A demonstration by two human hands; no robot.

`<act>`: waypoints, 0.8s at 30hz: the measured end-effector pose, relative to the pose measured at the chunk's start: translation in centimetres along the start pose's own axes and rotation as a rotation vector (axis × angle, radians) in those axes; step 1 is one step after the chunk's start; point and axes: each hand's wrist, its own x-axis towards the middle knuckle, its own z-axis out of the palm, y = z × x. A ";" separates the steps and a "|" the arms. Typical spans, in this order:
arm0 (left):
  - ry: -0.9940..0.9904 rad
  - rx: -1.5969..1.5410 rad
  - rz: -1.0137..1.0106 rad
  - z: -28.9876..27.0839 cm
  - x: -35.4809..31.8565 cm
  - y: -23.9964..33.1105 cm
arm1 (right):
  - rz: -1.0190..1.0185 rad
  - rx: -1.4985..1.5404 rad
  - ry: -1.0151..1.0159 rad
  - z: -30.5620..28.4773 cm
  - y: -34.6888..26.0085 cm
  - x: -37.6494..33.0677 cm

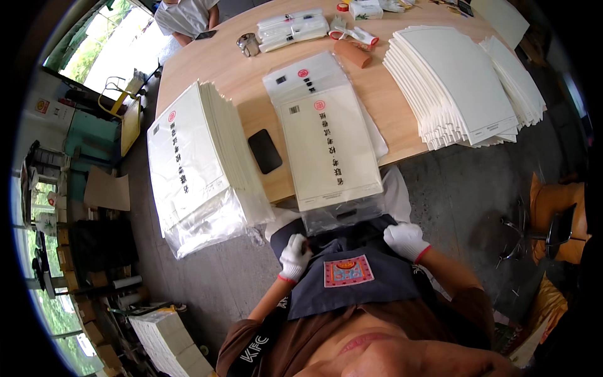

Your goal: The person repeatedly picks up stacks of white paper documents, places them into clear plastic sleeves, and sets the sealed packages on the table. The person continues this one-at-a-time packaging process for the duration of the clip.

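Observation:
My left hand (295, 256), in a white knit glove with a red cuff, is closed at the left edge of my dark apron (352, 301). My right hand (405, 242), gloved the same way, is curled into a fist by the apron's right edge. What either hand holds, if anything, is hidden. Just beyond them a cream printed paper envelope (333, 151) lies in a clear plastic sleeve (345, 212), whose end hangs over the table edge. Another sleeved piece lies partly under it. To the left stands a thick stack of sleeved envelopes (188, 151).
A black phone (265, 151) lies between stack and envelope on the wooden table (242, 78). At right are fanned cream stacks (452, 81). Farther back are an orange-brown block (352, 54), plastic-wrapped packs (292, 30) and a metal object (248, 44). Another person (185, 19) is at far left.

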 end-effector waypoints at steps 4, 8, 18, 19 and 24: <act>0.239 -0.368 -0.364 1.0 1.9 -1.8 | 0.481 0.741 -0.060 0.7 3.2 2.3; -0.119 -0.496 -0.545 -0.1 9.3 1.4 | 0.658 1.444 0.123 7.3 3.9 7.3; 0.687 -0.380 0.170 -19.5 9.1 7.3 | 0.121 1.892 -0.499 -0.1 -11.6 22.5; 0.850 -0.755 0.215 -21.4 8.5 5.8 | 0.052 1.630 -0.513 -1.6 -12.7 24.9; 1.049 -0.580 -0.156 -29.5 9.2 1.0 | -0.053 1.325 -0.452 -7.1 -19.3 31.0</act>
